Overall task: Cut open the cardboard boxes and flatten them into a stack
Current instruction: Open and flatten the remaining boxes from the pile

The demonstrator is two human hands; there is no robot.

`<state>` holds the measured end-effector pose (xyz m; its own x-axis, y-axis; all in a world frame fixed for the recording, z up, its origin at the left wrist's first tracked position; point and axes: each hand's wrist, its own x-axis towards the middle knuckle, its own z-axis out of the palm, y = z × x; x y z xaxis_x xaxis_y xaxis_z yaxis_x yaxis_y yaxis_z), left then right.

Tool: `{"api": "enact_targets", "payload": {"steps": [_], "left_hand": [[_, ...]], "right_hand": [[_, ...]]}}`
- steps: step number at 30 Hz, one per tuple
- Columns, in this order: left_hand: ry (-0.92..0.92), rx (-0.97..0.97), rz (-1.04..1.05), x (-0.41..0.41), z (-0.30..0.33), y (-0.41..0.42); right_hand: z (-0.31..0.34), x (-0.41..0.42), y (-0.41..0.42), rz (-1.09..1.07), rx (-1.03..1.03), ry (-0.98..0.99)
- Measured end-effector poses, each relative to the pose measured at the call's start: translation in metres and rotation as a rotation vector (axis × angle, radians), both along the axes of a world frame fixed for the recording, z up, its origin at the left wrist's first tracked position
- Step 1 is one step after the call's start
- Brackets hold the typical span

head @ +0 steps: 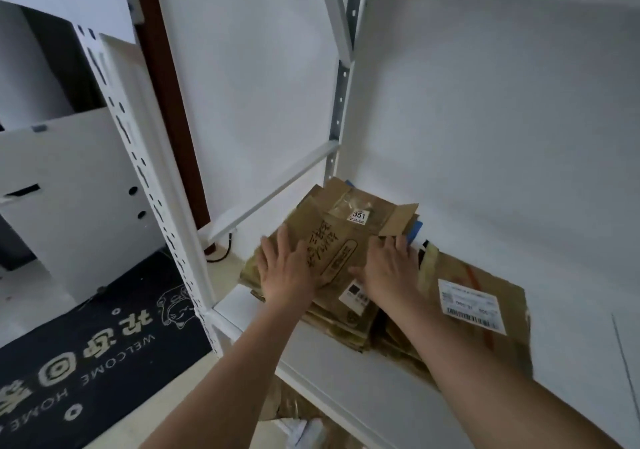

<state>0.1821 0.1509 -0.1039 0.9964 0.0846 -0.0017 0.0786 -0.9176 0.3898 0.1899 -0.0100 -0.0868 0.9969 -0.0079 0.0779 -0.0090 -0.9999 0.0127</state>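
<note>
The white shelf (346,379) of the metal rack carries the work; on it lie two low piles of flattened cardboard, side by side and touching: the right pile (485,296), topped by a broad sheet with a white barcode label (471,305), and the left stack (332,317), whose front edge reaches the shelf's lip; the top flattened box (332,237), printed in dark characters and bearing a small sticker marked 351 (358,216), lies askew on that stack, its far flaps still creased upward; the left hand (285,272) presses on its near left part, grip apart with fingers spread flat; the right hand (389,268) presses its right side near the raised flap, fingers likewise straight and clamped on nothing.

The likely trouble is slippage; the stack is ragged and sits at the shelf's edge, so a forward push could send sheets over the lip to the floor; the springy flap may lift again once pressure goes, tipping the top piece; blue material (415,230) pokes out beneath and could keep the pile uneven; no cutter is in view.
</note>
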Motion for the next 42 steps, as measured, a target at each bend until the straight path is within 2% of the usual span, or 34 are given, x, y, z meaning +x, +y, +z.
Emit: {"api": "enact_targets", "payload": {"steps": [3,5,10,15,18,21,24,28,32,36,42], "left_hand": [[0.161,0.053,-0.192,0.01,-0.015,0.011],[0.238,0.093,-0.233,0.011,-0.027,0.013],[0.295,0.132,-0.212,0.012,-0.029,0.008],[0.222,0.121,-0.132,0.001,-0.003,-0.007],[0.116,0.065,-0.092,-0.009,0.019,-0.015],[0.038,0.018,-0.105,-0.021,0.042,-0.037],[-0.035,-0.002,-0.184,-0.032,0.064,-0.082],[-0.092,-0.073,-0.414,-0.053,0.083,-0.172],[-0.048,-0.111,-0.648,-0.103,0.089,-0.272],[0.006,-0.064,-0.85,-0.166,0.088,-0.353],[0.07,0.007,-0.937,-0.23,0.076,-0.455]], "right_hand": [[-0.01,0.001,0.002,0.041,-0.114,0.037],[-0.02,-0.003,0.006,0.083,-0.183,0.091],[-0.021,0.005,0.003,0.089,-0.082,0.197],[-0.007,-0.004,-0.014,0.087,-0.017,0.264],[0.008,-0.025,-0.028,0.082,0.103,0.099],[0.023,-0.056,-0.058,0.048,0.096,-0.029],[0.035,-0.099,-0.102,-0.036,0.087,-0.044],[0.042,-0.173,-0.177,-0.237,0.1,-0.086],[0.041,-0.249,-0.265,-0.482,0.049,-0.098],[0.043,-0.316,-0.353,-0.693,0.032,-0.112],[0.041,-0.39,-0.473,-0.872,-0.008,-0.117]]}}
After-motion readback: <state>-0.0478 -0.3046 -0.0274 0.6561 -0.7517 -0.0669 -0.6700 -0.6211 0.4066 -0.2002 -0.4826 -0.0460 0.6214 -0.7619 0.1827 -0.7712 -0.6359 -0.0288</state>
